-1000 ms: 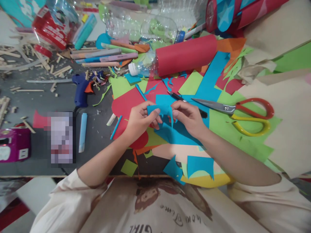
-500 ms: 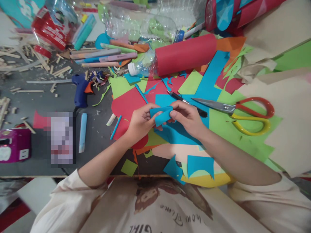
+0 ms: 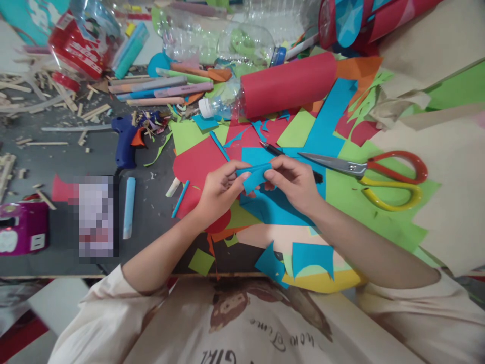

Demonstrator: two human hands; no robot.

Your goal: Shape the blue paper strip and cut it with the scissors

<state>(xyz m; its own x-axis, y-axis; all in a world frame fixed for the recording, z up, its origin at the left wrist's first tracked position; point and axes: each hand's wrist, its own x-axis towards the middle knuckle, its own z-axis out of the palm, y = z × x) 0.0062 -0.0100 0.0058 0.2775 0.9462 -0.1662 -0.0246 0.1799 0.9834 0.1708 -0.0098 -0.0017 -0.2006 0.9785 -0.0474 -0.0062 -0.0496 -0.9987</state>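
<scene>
Between my two hands is a small piece of blue paper [image 3: 256,178], curled along its upper edge. My left hand [image 3: 222,189] pinches its left end between thumb and fingers. The right end is gripped by my right hand [image 3: 295,184], thumb in front and fingers behind. Below them lies a larger blue sheet [image 3: 282,207] on the heap of coloured paper. A black pen [image 3: 273,149] rests partly hidden behind my right hand. Scissors [image 3: 352,168] with orange and yellow handles lie to the right of that hand, on green paper [image 3: 348,202].
A bottle wrapped in red paper [image 3: 290,86] lies beyond my hands, with a clear bottle [image 3: 220,40] behind it. To the left are a blue glue gun [image 3: 127,141], several markers [image 3: 162,88], wood scraps [image 3: 68,96] and a light blue marker [image 3: 129,207]. Blue offcuts [image 3: 312,258] lie near the table edge.
The blue paper piece has been rolled or folded further, so its upper edge looks narrower and more tube-like. My right hand has shifted slightly; the things around have stayed put.
</scene>
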